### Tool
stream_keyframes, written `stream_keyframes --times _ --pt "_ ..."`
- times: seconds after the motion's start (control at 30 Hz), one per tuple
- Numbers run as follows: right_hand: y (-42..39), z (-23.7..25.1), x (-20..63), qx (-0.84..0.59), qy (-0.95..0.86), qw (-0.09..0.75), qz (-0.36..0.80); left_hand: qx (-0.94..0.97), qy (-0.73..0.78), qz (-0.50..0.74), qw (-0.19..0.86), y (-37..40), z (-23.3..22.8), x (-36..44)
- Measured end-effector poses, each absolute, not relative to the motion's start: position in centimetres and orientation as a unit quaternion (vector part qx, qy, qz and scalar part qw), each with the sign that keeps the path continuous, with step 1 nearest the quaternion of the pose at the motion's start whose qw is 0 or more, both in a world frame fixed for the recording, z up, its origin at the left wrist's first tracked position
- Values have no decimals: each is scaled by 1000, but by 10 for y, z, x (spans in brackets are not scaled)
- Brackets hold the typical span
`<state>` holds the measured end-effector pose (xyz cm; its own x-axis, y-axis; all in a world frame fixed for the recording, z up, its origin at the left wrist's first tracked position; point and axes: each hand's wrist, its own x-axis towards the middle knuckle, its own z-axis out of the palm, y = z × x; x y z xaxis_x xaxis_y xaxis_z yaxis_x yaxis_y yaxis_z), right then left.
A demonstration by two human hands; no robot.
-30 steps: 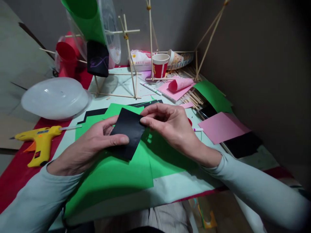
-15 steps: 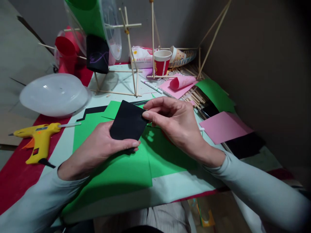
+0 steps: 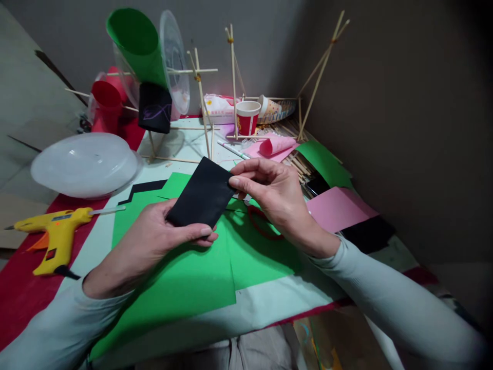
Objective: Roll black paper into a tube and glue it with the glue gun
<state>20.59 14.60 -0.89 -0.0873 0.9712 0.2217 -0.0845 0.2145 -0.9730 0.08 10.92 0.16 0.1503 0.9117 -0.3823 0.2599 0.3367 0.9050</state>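
Left hand (image 3: 154,239) palm up, low over the green paper (image 3: 185,267), thumb pressed flat across the near edge of a black paper piece (image 3: 201,194), fingers tucked beneath it. Forearm in a pale sleeve running in from the near left. Right hand (image 3: 274,198) coming from the near right, wrist bent, thumb and forefinger pinching the right edge of the same black paper piece, other fingers curled loosely behind. Black paper piece held tilted just above the middle of the tabletop (image 3: 269,303), gripped between both hands, over the green sheets.

On the left, a clear plastic bowl (image 3: 82,164) lying upside down, contents not visible. Near it, a yellow glue gun (image 3: 54,231) on the red cloth (image 3: 19,293), nozzle pointing right. At far left, a red cup (image 3: 105,100) on its side among thin sticks. Mounted on a stick frame (image 3: 200,103) at the far side: a green paper cone (image 3: 138,46) against a clear plastic lid (image 3: 175,61), with a black paper cup (image 3: 154,108) hanging under them. Farther back, a red-and-white paper cup (image 3: 246,117) standing upright, inside not visible. Just right of it, a rolled pink paper (image 3: 276,146) on a pink sheet. On the right, a second pink sheet (image 3: 335,208) beside a black sheet (image 3: 367,234), and another green sheet (image 3: 325,163) farther off.
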Motion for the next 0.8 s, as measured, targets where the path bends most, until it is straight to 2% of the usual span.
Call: stream_keyframes --times 0.27,0.5,0.8 --pt "147 -10 207 -391 -545 551 497 478 552 294 617 112 -4 -7" --pt "133 -21 198 -400 -584 475 522 493 587 388 512 113 0 -10" --pt "124 -25 191 -390 -623 455 502 584 580 363 437 112 -1 -11"
